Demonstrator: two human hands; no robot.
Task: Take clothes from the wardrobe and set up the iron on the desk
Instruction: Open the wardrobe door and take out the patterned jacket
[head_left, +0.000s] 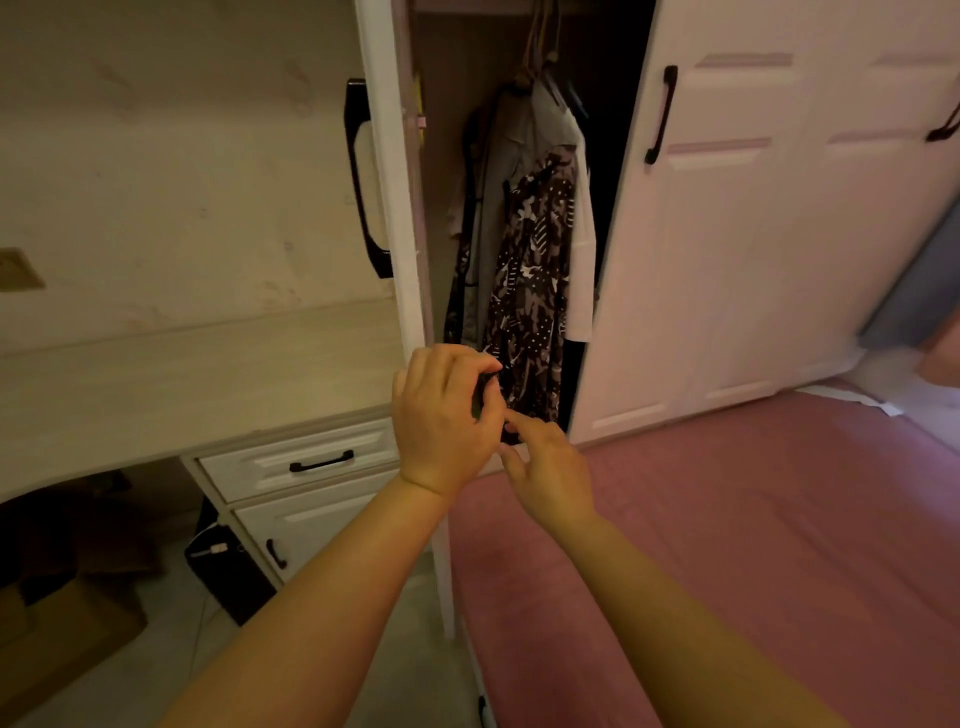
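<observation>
Behind left hand (441, 415), small dark object (485, 389), mostly hidden

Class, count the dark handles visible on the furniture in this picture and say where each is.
5: open wardrobe door, closed door, far-right door partly cut off, top drawer, lower drawer. Others may be hidden.

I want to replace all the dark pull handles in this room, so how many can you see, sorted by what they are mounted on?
Open wardrobe door: 1, the tall handle
Closed wardrobe doors: 2, one full handle and one cut off by the picture's right edge
Desk drawers: 2, upper handle and lower handle
Total: 5
</observation>
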